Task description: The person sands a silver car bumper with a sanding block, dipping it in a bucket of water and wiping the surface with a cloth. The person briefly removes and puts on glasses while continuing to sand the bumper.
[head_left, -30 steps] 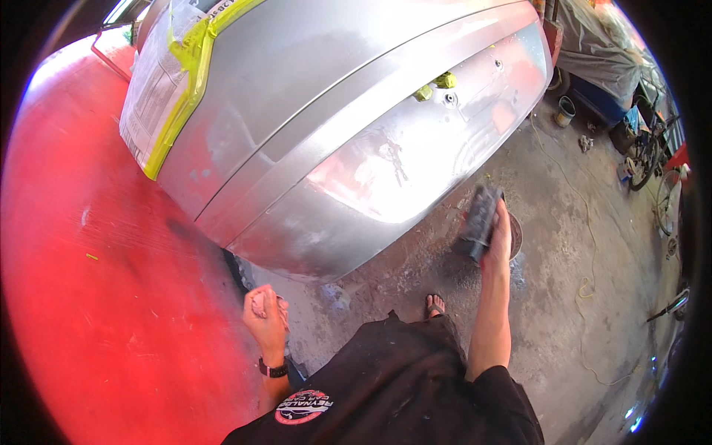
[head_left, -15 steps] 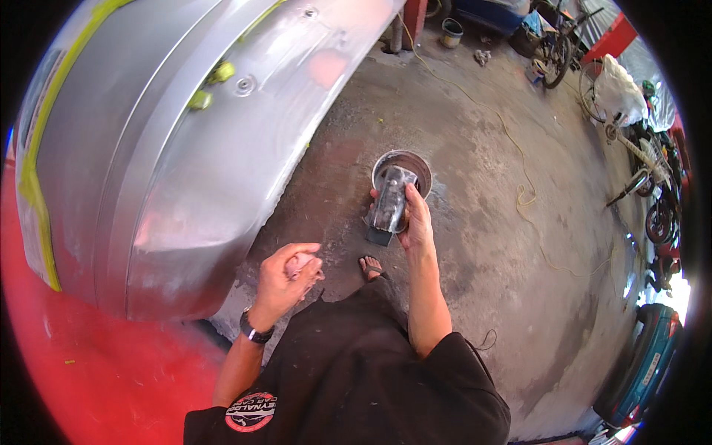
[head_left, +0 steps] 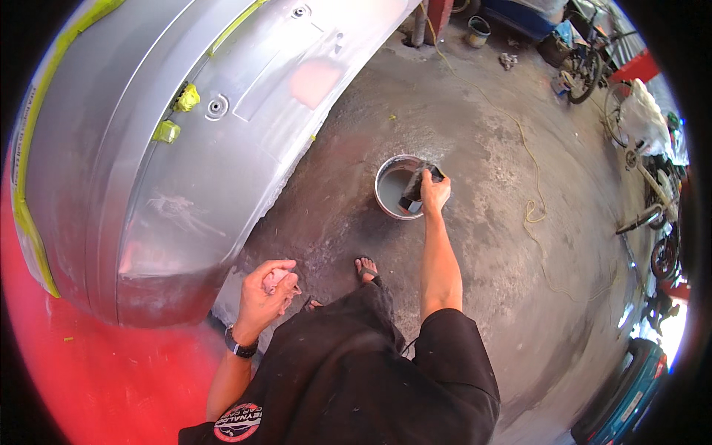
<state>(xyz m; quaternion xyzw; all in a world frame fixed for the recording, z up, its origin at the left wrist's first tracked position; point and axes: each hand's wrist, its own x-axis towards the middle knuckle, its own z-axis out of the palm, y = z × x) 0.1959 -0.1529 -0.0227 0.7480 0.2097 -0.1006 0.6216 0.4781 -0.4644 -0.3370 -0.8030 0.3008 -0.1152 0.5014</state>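
Note:
My right hand [head_left: 436, 191] grips a dark, wet sanding block [head_left: 414, 191], tilted down into the mouth of a round bucket [head_left: 380, 189] on the floor. Cloudy grey water shows inside the bucket, and the fingers on the block's far side are partly hidden. Held well apart on the left, my left hand [head_left: 259, 302] has its fingers curled around a crumpled pink cloth [head_left: 276, 279]. Beyond that hand stands a large grey car body panel [head_left: 185, 200] with yellow-green masking tape [head_left: 30, 222] along its edge.
A red surface [head_left: 111, 378] lies below the panel at lower left. A thin yellow cord [head_left: 535, 178] runs across the concrete floor [head_left: 489, 252]. Another bucket [head_left: 478, 31] stands at the back. Bicycles [head_left: 630, 159] and a teal car [head_left: 630, 400] line the right side.
My right hand has turned the block and lowered it into the bucket, reaching slightly right. My left hand, still holding the cloth, has shifted left and down in the view. The view itself has moved.

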